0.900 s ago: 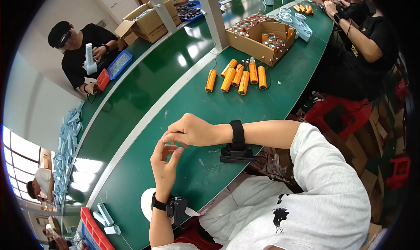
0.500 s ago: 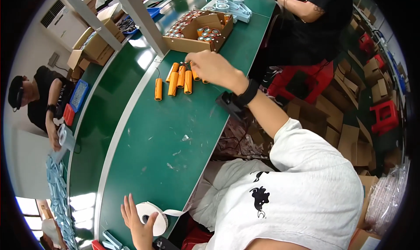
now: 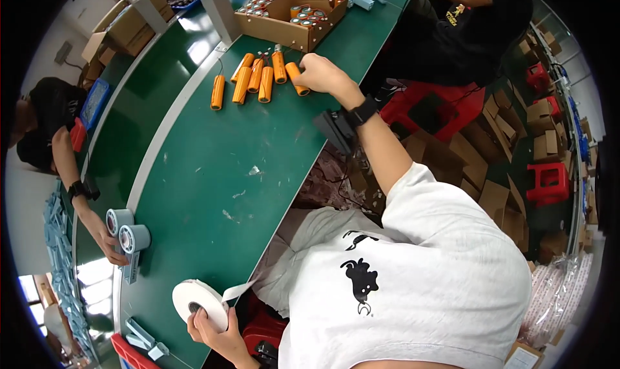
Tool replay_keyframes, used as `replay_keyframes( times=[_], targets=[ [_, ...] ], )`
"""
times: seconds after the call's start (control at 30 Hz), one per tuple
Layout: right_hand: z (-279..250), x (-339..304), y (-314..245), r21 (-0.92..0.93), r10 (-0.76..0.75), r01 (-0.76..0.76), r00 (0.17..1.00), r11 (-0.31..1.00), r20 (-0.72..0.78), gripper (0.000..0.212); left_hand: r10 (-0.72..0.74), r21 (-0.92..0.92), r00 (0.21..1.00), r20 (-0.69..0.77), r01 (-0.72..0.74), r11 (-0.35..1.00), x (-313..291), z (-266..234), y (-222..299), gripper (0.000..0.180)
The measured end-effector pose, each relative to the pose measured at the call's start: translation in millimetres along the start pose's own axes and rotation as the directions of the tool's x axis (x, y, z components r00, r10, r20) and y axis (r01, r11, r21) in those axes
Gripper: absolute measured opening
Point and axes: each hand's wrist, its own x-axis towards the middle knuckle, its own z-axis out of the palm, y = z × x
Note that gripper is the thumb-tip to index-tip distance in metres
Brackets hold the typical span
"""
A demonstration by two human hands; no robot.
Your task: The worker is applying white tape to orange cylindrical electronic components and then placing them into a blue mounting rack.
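- A long green bench (image 3: 206, 169) curves through a busy workroom, with a red stool (image 3: 445, 107) beyond its edge, to the right of the right hand.
- The right hand (image 3: 325, 75) is narrow, its fingers curled at the upper end of an orange cylinder (image 3: 298, 82) just to their left; how firmly they grip cannot be told.
- More orange cylinders (image 3: 241, 86) lie left of that hand, and a cardboard carton (image 3: 274, 30) stands above it, further off. A grip on the cylinder's body would probably spare any wires at its end and avoid knocking its neighbours.
- The left hand (image 3: 219, 335) holds a white tape roll (image 3: 202, 294), fingers near the hub. Keeping the roll tilted and the loose tape end (image 3: 237, 291), right of the roll, off the bench should help prevent sticking or creasing.
- A co-worker's hand (image 3: 106, 241) touches pale blue casings (image 3: 134, 238) up and left of the left hand; leaving it room seems wise.
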Motion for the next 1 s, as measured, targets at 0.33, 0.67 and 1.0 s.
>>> replay_keyframes(
  times=[0.33,0.67,1.0],
  targets=[
    [42.3,-36.5,2.4,0.447,-0.145,0.409,0.845,0.796,-0.515,0.016,0.086,-0.700,0.966,-0.243,-0.236,0.674,76.4,34.9,69.8,0.047],
    [94.4,-138.5,-126.7,0.864,-0.628,0.216,0.766,0.454,0.138,0.029,0.152,-0.482,0.945,-0.289,-0.282,0.829,102.7,39.1,92.1,0.055],
    [79.5,-123.8,-119.6,0.865,-0.519,0.156,0.844,0.476,0.133,0.022,0.223,-0.185,0.958,-0.180,-0.256,0.949,106.2,31.2,50.1,0.062]
  ],
)
